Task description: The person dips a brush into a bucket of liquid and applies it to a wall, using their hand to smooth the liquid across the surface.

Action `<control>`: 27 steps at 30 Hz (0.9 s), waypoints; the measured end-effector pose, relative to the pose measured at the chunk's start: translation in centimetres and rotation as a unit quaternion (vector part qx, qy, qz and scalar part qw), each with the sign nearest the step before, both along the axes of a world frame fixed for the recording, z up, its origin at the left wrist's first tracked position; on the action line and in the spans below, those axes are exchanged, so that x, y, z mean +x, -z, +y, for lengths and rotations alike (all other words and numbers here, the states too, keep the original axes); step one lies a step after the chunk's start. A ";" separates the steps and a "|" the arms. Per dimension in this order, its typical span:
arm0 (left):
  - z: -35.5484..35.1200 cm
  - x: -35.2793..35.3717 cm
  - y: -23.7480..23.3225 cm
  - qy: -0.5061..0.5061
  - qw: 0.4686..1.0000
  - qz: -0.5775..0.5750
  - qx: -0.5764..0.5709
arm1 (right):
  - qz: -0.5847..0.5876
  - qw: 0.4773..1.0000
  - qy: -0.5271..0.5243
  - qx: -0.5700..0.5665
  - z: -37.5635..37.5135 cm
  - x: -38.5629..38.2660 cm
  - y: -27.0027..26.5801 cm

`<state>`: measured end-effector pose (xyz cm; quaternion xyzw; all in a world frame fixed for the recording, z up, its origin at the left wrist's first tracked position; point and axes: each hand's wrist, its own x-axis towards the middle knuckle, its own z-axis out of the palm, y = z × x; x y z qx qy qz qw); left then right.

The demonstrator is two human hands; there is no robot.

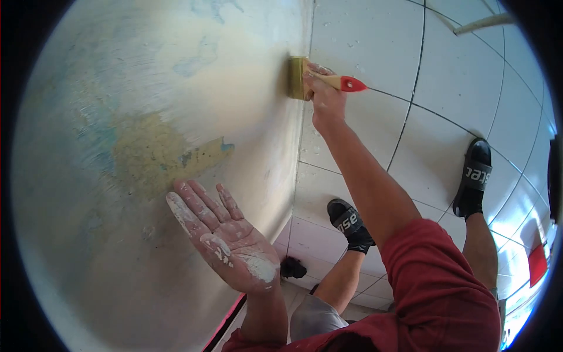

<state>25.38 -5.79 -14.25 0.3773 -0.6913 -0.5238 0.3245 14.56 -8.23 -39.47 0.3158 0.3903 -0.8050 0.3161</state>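
In the head view, my right hand (324,97) grips a wide flat paintbrush (352,84) with a pale wooden handle and a red end. Its yellowish bristles meet the lower part of the wall (252,70), close to where wall and floor join. My left hand (226,237) is open, palm turned up toward me, with fingers stretched out. White paint or filler is smeared over that palm and its fingers, and nothing lies in it. Beyond its fingertips, the wall has a rough yellowish patch (155,152) with bluish traces around it. White smears also mark my right hand.
White floor tiles (366,41) with dark joints run along the wall. My feet wear black slippers (474,176). A dark crumpled thing (292,267) lies on the floor near the wall. At the right edge is a red object (537,265); a pale pipe-like piece (484,23) shows top right.
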 end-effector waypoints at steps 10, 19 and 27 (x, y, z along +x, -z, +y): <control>-0.3 -1.1 -0.5 -0.005 1.000 0.005 0.008 | 0.043 0.996 0.063 0.038 -0.1 -2.5 3.9; 0.8 -0.4 -4.6 -0.022 0.998 0.016 0.052 | 0.095 0.987 -0.042 -0.123 2.1 -0.7 -18.0; 0.6 0.5 -6.5 -0.033 0.994 0.019 0.102 | 0.143 0.950 -0.026 -0.275 1.9 -3.2 -31.9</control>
